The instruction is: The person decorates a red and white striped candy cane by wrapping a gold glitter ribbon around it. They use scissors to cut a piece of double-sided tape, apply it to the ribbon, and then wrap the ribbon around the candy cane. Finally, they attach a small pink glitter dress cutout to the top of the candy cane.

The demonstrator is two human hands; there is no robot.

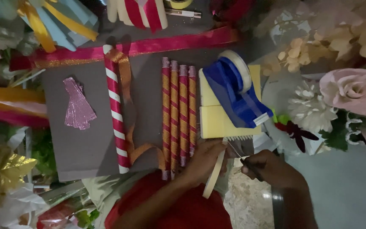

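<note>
Tape strip (214, 174) between hands; blue dispenser (234, 91), wrapped sticks (178, 112) beside.

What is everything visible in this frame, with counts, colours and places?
Wrapped sticks: four, gold and red spirals, board centre.
Striped stick: one, red and white, left of them.
Gold ribbon: one, trailing off the striped stick.
Glitter cutouts: small stack, pink, board left.
Tape dispenser: one, blue, on yellow pads.
Red ribbon: one, along board top.
Grey board: one.
Artificial flowers: several, pink, white, cream, right.
Left hand: holds pale tape strip.
Right hand: grips a thin tool, kind unclear.
</note>
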